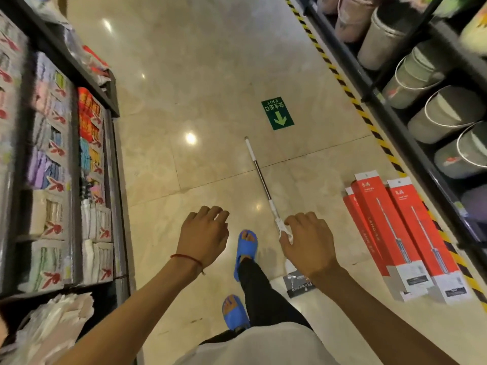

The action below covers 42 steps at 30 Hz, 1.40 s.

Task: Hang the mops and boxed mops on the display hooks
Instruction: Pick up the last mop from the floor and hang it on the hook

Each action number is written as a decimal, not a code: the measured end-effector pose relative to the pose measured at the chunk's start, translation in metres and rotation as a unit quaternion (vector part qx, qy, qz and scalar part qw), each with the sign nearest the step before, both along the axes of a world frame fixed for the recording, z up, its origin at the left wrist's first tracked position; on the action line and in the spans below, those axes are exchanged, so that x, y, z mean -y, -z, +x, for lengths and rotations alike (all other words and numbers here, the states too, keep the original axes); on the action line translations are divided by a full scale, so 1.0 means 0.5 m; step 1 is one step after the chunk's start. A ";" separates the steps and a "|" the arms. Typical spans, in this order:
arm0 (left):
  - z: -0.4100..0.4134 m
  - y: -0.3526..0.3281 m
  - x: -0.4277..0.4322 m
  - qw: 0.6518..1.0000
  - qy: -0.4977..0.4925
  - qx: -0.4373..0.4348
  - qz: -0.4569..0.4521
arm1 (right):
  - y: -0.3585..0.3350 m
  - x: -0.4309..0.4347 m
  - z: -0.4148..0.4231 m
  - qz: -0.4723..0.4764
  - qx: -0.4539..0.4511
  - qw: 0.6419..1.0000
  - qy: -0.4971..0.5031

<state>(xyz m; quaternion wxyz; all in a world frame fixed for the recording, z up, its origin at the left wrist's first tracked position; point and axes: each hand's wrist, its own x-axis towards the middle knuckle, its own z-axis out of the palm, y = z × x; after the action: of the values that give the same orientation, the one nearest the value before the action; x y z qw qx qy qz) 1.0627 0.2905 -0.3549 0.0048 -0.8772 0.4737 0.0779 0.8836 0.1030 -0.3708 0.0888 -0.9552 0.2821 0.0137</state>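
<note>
Beyond the floor mop [259,175], a green "EXIT" sign [277,113]; left hand [204,235], right hand [308,243]: each grip released.

Red-and-white mop boxes [403,241]; blue sandals [243,252]; seemingly silver-white mop [261,177].

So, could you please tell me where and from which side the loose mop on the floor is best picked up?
Probably the dark middle of its pole, from above. The mop lies flat on the floor, its slim pole bare and pointing away from the person; the right hand hovers open over its near end, and the red boxes lie apart to the right.
</note>
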 end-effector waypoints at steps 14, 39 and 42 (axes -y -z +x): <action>0.442 0.011 0.369 0.999 0.053 0.008 -0.002 | 0.043 0.339 0.417 0.022 0.058 0.998 0.020; 0.947 0.565 0.811 0.944 0.290 -0.101 0.119 | 0.548 0.575 0.851 0.164 -0.121 0.941 0.269; 0.953 0.727 0.813 0.945 0.281 -0.125 0.106 | 0.722 0.578 0.863 0.203 -0.110 0.931 0.283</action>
<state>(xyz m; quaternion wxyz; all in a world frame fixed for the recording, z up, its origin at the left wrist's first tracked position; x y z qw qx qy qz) 1.5391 -0.1158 -0.7187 0.0601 -0.6858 0.6871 0.2323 1.3153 -0.1861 -0.7319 0.2491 -0.7898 0.5400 0.1501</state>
